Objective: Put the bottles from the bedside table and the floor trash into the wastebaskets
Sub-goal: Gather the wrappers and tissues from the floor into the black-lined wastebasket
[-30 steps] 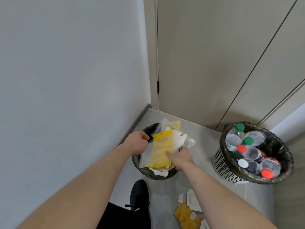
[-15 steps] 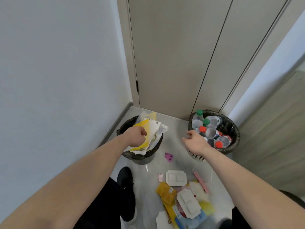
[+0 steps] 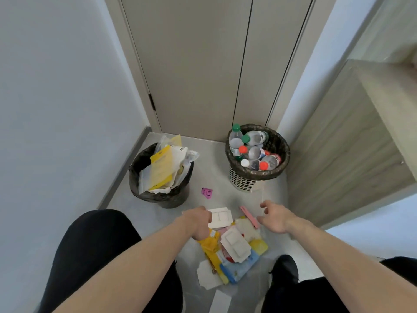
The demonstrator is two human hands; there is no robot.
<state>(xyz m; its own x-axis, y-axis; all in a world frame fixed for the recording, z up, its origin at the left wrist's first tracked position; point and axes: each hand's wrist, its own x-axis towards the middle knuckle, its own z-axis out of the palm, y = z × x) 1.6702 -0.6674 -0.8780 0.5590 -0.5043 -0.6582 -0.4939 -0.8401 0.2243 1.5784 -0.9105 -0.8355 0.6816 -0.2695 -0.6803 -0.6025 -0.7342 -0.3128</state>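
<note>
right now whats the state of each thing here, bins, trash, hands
left wastebasket: overfull, packaging sticking out above the rim
right wastebasket: packed with bottles, all capped
floor trash pile: not yet binned, loose between the feet
pink scrap: alone on the floor between the baskets
left hand: over the pile, grip unclear
right hand: open, empty

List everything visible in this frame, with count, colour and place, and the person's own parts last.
left wastebasket: one, black liner, by the left wall, stuffed with yellow and white packaging.
right wastebasket: one, white mesh with dark liner, by the cabinet.
bottles: several, clear, with green, red and white caps, in the right wastebasket.
pink scrap: one, magenta, on the floor between the wastebaskets.
floor trash pile: white trays, yellow and blue wrappers, a pink strip, in front of the person.
cabinet: one, light wood, right.
doors: beige, behind.
left hand: over the pile's left edge, fingers hidden.
right hand: open, above the pile's right edge.
</note>
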